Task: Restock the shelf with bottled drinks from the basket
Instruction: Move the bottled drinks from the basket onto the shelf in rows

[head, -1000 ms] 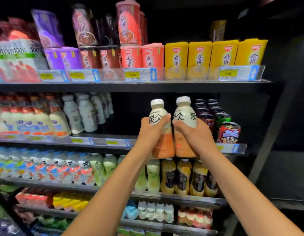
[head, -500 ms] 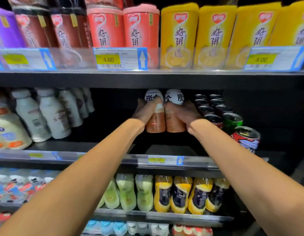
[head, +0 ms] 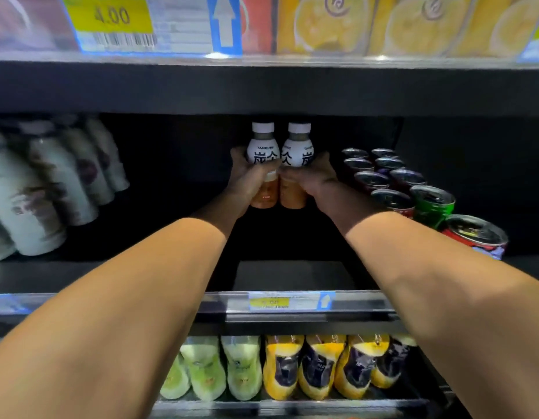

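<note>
Two white-capped bottles with white tops and orange-brown bottoms stand upright side by side deep on the middle shelf (head: 292, 275). My left hand (head: 247, 179) is wrapped around the left bottle (head: 263, 149). My right hand (head: 312, 176) grips the right bottle (head: 298, 148). Both arms reach far into the dark gap between the white bottles and the cans. The bottle bases look close to or on the shelf floor; I cannot tell which. The basket is out of view.
White bottles (head: 44, 189) stand in rows at the left of the same shelf, several cans (head: 413, 192) at the right. The shelf above (head: 262, 86) hangs low over the bottles. A price rail (head: 289, 300) fronts the shelf; green and yellow bottles (head: 280, 367) fill the shelf below.
Both hands have carried the two bottles from the shelf front deep toward the back, and the bottles now stand upright. The camera has moved much closer to the shelf.
</note>
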`<act>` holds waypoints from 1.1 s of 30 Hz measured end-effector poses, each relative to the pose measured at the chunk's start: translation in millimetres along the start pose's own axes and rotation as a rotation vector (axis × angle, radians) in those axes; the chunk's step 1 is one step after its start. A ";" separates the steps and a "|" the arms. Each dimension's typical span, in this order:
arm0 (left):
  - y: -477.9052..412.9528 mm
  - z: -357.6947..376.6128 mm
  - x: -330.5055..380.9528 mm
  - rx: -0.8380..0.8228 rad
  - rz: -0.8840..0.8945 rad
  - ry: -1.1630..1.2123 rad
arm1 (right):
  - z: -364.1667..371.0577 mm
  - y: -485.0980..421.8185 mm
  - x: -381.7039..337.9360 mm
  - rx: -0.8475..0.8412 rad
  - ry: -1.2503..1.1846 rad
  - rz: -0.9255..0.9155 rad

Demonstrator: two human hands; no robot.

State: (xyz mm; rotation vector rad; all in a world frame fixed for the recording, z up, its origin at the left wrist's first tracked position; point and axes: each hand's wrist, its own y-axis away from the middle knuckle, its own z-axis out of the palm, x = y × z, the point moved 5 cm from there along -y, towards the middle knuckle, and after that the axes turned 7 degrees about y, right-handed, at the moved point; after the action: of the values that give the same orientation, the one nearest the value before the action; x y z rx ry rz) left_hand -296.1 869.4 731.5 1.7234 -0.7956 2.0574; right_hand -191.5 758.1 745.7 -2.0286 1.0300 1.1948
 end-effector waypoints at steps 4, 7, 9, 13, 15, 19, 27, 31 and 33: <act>-16.2 -7.0 -4.6 0.003 0.058 -0.026 | 5.5 -14.8 -2.7 0.003 0.097 0.006; -28.6 -8.9 -9.2 0.009 0.071 -0.052 | 6.2 -21.0 -2.8 0.055 0.207 -0.004; -35.8 -8.6 -12.7 0.014 0.067 -0.072 | 5.3 -23.6 -1.8 0.080 0.270 -0.016; -45.2 -7.6 -13.9 0.048 0.090 -0.178 | 7.9 -30.1 4.6 0.116 0.223 0.004; -49.0 -7.2 -14.1 0.069 0.089 -0.196 | 9.9 -33.2 7.7 0.128 0.187 0.014; -56.5 -5.8 -15.7 0.083 0.078 -0.248 | 11.7 -38.7 11.8 0.118 0.205 0.012; -66.8 -2.1 -16.9 0.087 0.072 -0.269 | 17.0 -49.4 13.4 0.127 0.217 0.018; -66.7 -2.5 -18.1 0.099 0.062 -0.276 | 17.5 -50.0 14.5 0.119 0.218 0.026; -67.5 -1.6 -17.6 0.086 0.031 -0.303 | 17.7 -49.7 13.9 0.111 0.216 0.045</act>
State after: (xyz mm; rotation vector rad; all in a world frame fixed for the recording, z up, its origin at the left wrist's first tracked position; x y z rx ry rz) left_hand -254.1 925.0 727.6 2.1162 -0.8346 1.8995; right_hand -153.9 794.2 729.6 -2.0891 1.2223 0.9319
